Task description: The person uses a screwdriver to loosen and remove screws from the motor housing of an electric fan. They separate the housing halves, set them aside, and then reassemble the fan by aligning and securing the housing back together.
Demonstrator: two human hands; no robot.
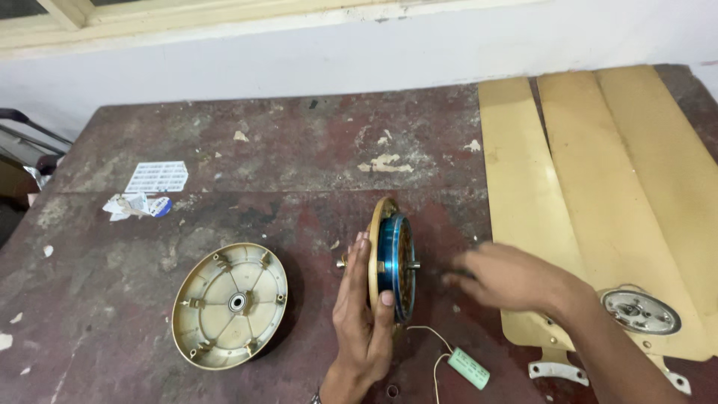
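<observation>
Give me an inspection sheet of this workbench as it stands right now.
Surface: worn dark red table, paint flaking.
Job's things: fan motor, blue winding, gold rim, stood on edge; detached gold motor cover lying open side up, bearing at centre.
Clutter: crumpled paper, white printed sheet.
Grips: left hand holds the motor upright; right hand, blurred, beside the motor shaft, holding nothing visible.
Cables: thin white wires run to a green capacitor.
Surroundings: three tan fan blades, round metal part, white wall.
</observation>
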